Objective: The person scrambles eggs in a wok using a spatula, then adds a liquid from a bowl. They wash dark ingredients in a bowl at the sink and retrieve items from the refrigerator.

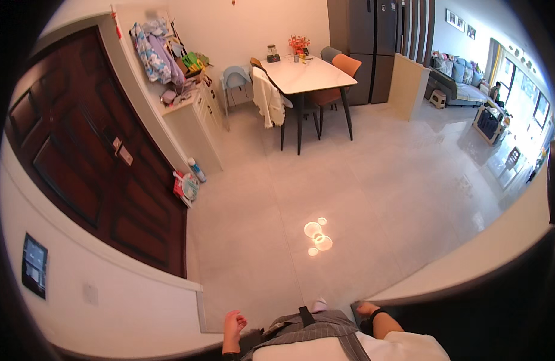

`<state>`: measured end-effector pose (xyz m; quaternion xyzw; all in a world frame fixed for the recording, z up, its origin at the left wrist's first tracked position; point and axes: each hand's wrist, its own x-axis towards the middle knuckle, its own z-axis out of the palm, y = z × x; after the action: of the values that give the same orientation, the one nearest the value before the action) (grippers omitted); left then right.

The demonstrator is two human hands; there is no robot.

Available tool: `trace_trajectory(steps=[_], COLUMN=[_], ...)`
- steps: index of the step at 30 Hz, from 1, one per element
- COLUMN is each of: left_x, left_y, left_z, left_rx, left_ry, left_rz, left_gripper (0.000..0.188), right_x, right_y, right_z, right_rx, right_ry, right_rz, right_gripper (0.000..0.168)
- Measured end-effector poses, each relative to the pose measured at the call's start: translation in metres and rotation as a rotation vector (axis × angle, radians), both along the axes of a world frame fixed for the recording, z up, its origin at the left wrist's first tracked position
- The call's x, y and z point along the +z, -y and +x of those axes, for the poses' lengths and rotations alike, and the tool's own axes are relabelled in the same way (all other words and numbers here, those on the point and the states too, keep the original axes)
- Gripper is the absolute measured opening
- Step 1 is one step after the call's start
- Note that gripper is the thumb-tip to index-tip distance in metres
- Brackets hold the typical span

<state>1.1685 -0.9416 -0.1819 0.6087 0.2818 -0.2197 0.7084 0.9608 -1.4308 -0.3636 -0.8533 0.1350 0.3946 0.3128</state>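
Observation:
At the lower edge, my left hand (234, 324) hangs beside my body with its fingers loosely curled and apart, and nothing shows in it. My right hand (367, 309), with a black band (377, 313) on the wrist, is on the other side of me, close to a dark panel (359, 318). Whether that hand grips anything is too small to tell. Between them hangs a grey striped apron (304, 329) over a white top (300, 351). One light-coloured foot (320, 305) shows on the tiled floor (331, 189).
To the left stands a dark red wooden door (79, 135) with a handle (123, 151). Beyond are a shoe cabinet (191, 122), a white dining table (309, 76) with chairs, and a refrigerator (372, 54). A person (495, 91) is far off by a sofa (467, 90).

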Motion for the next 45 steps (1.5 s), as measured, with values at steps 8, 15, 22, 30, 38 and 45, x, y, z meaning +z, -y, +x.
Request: trace_trajectory(steps=[8, 15, 22, 30, 38, 45], left_x=[-0.088, -0.139, -0.156, -0.063, 0.034, 0.013], left_y=[0.106, 0.196, 0.435, 0.792, 0.991, 1.139], left_z=[0.145, 0.315, 0.563, 0.69, 0.77, 0.84], left_rx=[-0.175, -1.65, -1.862, -0.961, -0.84, -0.537], left_ry=[-0.372, 0.285, 0.5, 0.036, 0.313, 0.384], left_rz=[0.058, 0.953, 1.038, 0.168, 0.041, 0.069], left_gripper=[0.021, 0.024, 0.013, 0.02, 0.017, 0.014], right_x=[0.082, -0.029, -0.008, -0.024, -0.051, 0.081], right_y=[0.109, 0.204, 0.235, 0.37, 0.705, 1.001], right_z=[0.231, 0.148, 0.119, 0.297, 0.427, 0.658], right_rx=[-0.765, -0.803, -1.354, -1.302, -0.93, -1.411], right_ry=[0.525, 0.063, -0.18, -0.011, -0.012, 0.742], right_rz=[0.139, -0.332, -0.069, 0.064, -0.362, -0.051], right_gripper=[0.029, 0.033, 0.035, 0.032, 0.027, 0.023])
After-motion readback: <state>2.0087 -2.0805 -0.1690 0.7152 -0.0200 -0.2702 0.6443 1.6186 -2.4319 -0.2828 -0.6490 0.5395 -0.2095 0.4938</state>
